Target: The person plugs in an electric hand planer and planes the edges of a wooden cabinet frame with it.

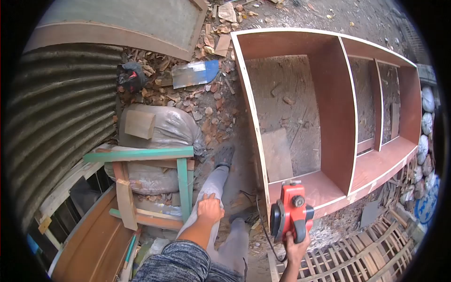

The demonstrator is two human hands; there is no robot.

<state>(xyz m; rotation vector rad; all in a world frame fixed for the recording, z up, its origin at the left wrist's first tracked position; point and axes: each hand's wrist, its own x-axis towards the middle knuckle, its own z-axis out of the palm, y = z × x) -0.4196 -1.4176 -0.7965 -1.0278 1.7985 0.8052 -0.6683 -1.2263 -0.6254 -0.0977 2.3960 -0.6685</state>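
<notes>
My right hand is closed around the rear handle of a red electric planer. The planer is at the near left corner of a large wooden cabinet frame, over its pale front edge. A dark cord loops down beside the tool. My left hand rests on the knee of my grey trouser leg, its fingers curled over it. The frame lies with its open side up, split by dividers, and the ground shows through it. Where the planer's sole touches the wood is hidden.
A green-and-brown wooden stand and a stuffed sack are left of my legs. Corrugated sheeting runs along the far left. Wooden slats lie at the lower right. Dry leaves and a blue-white scrap litter the ground.
</notes>
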